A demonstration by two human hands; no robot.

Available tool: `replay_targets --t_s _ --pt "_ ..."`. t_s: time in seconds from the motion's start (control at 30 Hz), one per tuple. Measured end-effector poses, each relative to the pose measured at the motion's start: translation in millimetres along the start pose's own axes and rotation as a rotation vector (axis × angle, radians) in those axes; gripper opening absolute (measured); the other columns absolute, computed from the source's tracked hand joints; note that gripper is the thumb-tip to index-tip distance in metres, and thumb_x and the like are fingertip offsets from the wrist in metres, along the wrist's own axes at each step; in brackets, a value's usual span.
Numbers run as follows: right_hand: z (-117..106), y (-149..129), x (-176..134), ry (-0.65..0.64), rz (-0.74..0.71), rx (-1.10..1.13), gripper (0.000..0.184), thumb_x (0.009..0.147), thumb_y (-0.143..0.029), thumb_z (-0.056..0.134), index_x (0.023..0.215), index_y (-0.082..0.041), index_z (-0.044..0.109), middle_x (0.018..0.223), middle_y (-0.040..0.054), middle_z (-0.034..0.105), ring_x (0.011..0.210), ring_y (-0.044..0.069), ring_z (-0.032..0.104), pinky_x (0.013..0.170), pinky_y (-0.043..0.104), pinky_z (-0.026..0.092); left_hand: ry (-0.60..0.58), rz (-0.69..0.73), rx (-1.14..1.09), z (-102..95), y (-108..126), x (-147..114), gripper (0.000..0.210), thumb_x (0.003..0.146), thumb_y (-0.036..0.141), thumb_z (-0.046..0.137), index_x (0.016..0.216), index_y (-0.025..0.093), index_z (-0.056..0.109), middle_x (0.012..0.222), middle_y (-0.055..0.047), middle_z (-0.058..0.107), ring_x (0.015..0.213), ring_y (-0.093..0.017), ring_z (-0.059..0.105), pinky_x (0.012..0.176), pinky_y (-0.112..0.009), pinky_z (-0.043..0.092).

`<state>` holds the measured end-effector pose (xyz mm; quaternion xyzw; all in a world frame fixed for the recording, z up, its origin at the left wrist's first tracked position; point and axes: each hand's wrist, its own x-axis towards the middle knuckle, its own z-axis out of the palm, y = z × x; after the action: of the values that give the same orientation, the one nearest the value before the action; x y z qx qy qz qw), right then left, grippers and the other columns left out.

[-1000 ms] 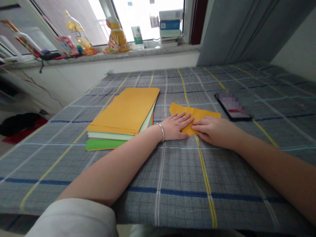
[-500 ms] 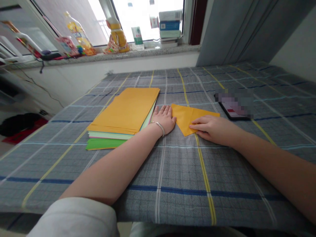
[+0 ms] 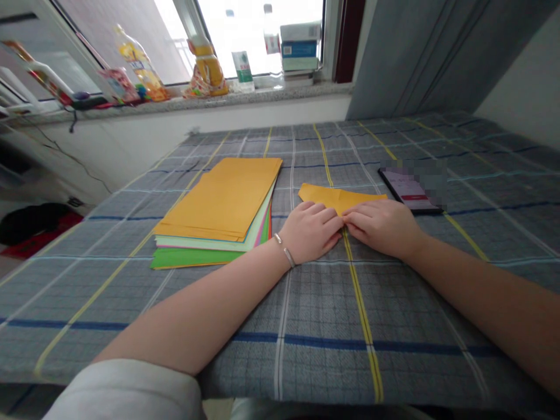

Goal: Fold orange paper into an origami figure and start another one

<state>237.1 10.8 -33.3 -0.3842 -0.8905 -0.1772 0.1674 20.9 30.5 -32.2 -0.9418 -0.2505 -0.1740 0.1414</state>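
Note:
A folded sheet of orange paper [image 3: 336,196] lies on the checked cloth, its near part covered by my hands. My left hand [image 3: 312,228], with a silver bangle [image 3: 284,251] at the wrist, has its fingers bent together on the paper's near edge. From the other side my right hand [image 3: 378,226] meets it, the fingertips of both pinching the paper at about its middle. The fold under the fingers is hidden. Left of my left hand rests a stack of coloured paper [image 3: 221,198], orange on top, with pale green, pink and green sheets showing below.
A phone [image 3: 411,189] lies flat beyond my right hand, partly blurred out. The grey checked cloth [image 3: 319,309] covers the table. Along the windowsill [image 3: 262,90] stand bottles, a tube [image 3: 242,69] and stacked boxes [image 3: 300,49]. A grey curtain [image 3: 406,58] hangs at the back right.
My left hand has moved right from lying flat beside the paper to gripping its near edge. My right fingers have closed beside it. The paper's near pointed corner is now covered or folded.

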Motion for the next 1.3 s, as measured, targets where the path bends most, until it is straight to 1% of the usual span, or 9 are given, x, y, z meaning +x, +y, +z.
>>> replay_targets --t_s 0.07,0.17,0.3,0.43,0.63,0.9,1.13,1.3 --pt "-2 -1 1 0.007 0.025 -0.026 0.027 0.093 -0.023 0.049 0.085 -0.019 0.073 0.086 0.0087 0.075 0.080 0.022 0.066 0.070 0.034 0.045 0.025 -0.015 0.075 1.4 2 1 0.026 0.099 0.031 0.042 0.097 0.020 0.066 0.091 -0.004 0.069 0.084 -0.019 0.061 0.075 -0.035 0.043" --pt "-2 -3 1 0.027 0.021 -0.057 0.028 0.095 -0.024 0.046 0.085 -0.019 0.072 0.088 0.0080 0.076 0.081 0.021 0.067 0.070 0.034 0.044 0.059 -0.050 0.112 5.0 1 0 0.023 0.097 0.028 0.044 0.093 0.020 0.066 0.089 -0.003 0.068 0.082 -0.018 0.061 0.074 -0.035 0.042" --pt "1 -4 2 0.063 -0.006 -0.066 0.027 0.096 -0.023 0.046 0.085 -0.019 0.070 0.093 0.0054 0.077 0.084 0.020 0.068 0.069 0.033 0.044 0.084 -0.077 0.114 6.9 -1 0 0.017 0.092 0.027 0.051 0.099 0.022 0.066 0.091 -0.002 0.068 0.082 -0.018 0.061 0.073 -0.034 0.042" --pt "2 -5 4 0.063 0.037 -0.044 0.027 0.095 -0.021 0.046 0.084 -0.019 0.070 0.090 0.0035 0.077 0.082 0.020 0.069 0.067 0.034 0.043 0.075 -0.091 0.139 5.8 -1 2 0.017 0.090 0.026 0.053 0.102 0.023 0.065 0.090 -0.003 0.067 0.084 -0.020 0.061 0.071 -0.035 0.042" --pt "4 -4 4 0.077 0.049 -0.003 0.026 0.094 -0.020 0.048 0.085 -0.020 0.072 0.093 0.0016 0.078 0.085 0.020 0.070 0.069 0.034 0.045 0.116 -0.060 0.185 4.7 -3 2 0.013 0.089 0.024 0.054 0.094 0.021 0.065 0.086 -0.003 0.067 0.080 -0.020 0.060 0.071 -0.037 0.042" --pt "10 -1 3 0.105 0.062 0.027 0.020 0.092 -0.021 0.053 0.086 -0.021 0.073 0.095 -0.0002 0.078 0.085 0.019 0.072 0.068 0.033 0.047 0.194 -0.037 0.208 7.5 -7 1 0.007 0.085 0.025 0.058 0.083 0.020 0.062 0.081 -0.002 0.066 0.075 -0.020 0.059 0.072 -0.036 0.042" --pt "10 0 3 0.106 0.044 0.037 0.020 0.091 -0.019 0.055 0.087 -0.020 0.074 0.095 0.0001 0.078 0.085 0.020 0.072 0.067 0.034 0.048 0.175 0.066 0.270 6.4 -12 1 0.011 0.088 0.026 0.055 0.080 0.019 0.059 0.077 -0.001 0.064 0.074 -0.019 0.058 0.079 -0.037 0.043" --pt "9 0 2 0.135 0.029 0.023 0.020 0.090 -0.019 0.055 0.086 -0.020 0.074 0.094 -0.0012 0.078 0.084 0.020 0.072 0.067 0.033 0.049 0.250 0.127 0.292 6.1 -16 0 0.014 0.092 0.024 0.051 0.080 0.020 0.058 0.075 0.000 0.064 0.072 -0.017 0.058 0.085 -0.036 0.043"
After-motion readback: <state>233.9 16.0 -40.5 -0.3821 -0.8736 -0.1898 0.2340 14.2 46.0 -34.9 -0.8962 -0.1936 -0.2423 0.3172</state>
